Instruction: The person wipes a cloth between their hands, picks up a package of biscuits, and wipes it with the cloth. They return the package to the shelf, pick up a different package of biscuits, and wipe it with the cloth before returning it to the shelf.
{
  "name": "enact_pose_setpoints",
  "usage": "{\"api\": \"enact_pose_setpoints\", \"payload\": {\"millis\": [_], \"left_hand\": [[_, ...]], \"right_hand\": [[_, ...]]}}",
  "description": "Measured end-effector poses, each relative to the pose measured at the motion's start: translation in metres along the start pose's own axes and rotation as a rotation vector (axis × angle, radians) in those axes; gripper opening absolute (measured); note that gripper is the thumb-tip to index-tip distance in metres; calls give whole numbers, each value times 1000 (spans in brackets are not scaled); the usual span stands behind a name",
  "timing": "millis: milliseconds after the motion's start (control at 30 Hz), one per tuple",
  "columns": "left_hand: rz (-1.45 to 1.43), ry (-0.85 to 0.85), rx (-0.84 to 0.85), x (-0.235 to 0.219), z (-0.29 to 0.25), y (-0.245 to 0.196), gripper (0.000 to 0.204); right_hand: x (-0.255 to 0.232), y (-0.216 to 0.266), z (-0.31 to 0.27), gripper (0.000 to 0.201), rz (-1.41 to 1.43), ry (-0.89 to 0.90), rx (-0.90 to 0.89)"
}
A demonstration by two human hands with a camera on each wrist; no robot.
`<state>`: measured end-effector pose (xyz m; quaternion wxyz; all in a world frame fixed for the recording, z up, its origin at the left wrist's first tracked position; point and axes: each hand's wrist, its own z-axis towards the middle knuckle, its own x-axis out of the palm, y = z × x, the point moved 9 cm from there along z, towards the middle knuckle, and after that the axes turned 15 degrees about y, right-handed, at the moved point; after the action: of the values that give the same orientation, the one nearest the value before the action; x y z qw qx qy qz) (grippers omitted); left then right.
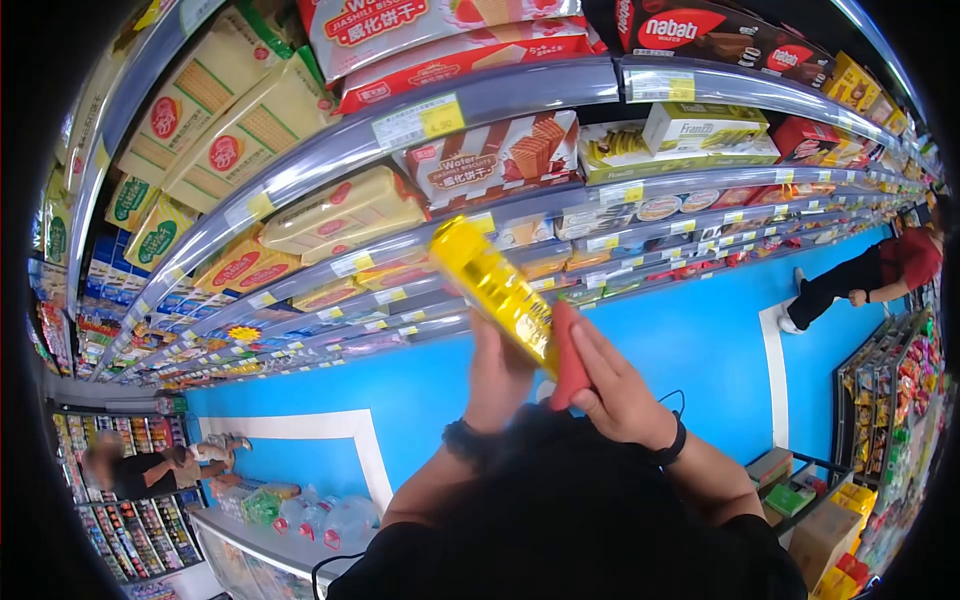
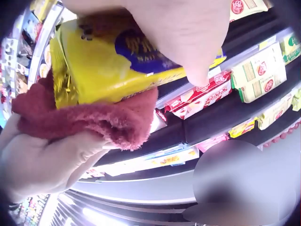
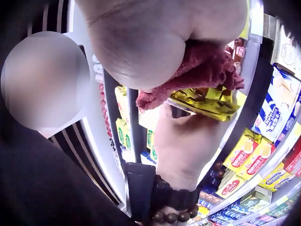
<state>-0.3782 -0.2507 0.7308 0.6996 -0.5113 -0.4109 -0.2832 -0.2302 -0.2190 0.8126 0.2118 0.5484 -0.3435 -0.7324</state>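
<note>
A shiny yellow packet (image 1: pixel 490 285) with a crimped foil end is held up at a slant in front of the shelves. My left hand (image 1: pixel 497 375) grips it from below, and its thumb lies along the packet in the left wrist view. A dark pink fluffy cloth (image 1: pixel 570 360) is in my right hand (image 1: pixel 625 395). In the left wrist view the cloth (image 2: pixel 94 120) lies against the packet's lower side near the crimped end. The right wrist view shows the cloth (image 3: pixel 202 66) bunched under my palm, right over the yellow foil (image 3: pixel 202 103).
Shelves ahead carry wafer packs (image 1: pixel 490 160), cream-coloured biscuit packs (image 1: pixel 340 215) and boxes (image 1: pixel 705 130), with price tags on their edges. One person (image 1: pixel 150 470) is at the far left, another (image 1: pixel 880 275) at the right. Bottles (image 1: pixel 325 515) stand at lower left, a cart (image 1: pixel 790 480) at lower right.
</note>
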Motion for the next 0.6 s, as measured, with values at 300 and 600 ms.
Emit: {"api": "enact_pose_setpoints", "payload": {"millis": [300,600], "left_hand": [[361,253,-511,13,-14,30,71],[474,502,-613,36,-13,36,73]], "right_hand": [[-49,-5,34,70,-44,-50,-15],[-95,13,66,71,-210,-25,-57]]}}
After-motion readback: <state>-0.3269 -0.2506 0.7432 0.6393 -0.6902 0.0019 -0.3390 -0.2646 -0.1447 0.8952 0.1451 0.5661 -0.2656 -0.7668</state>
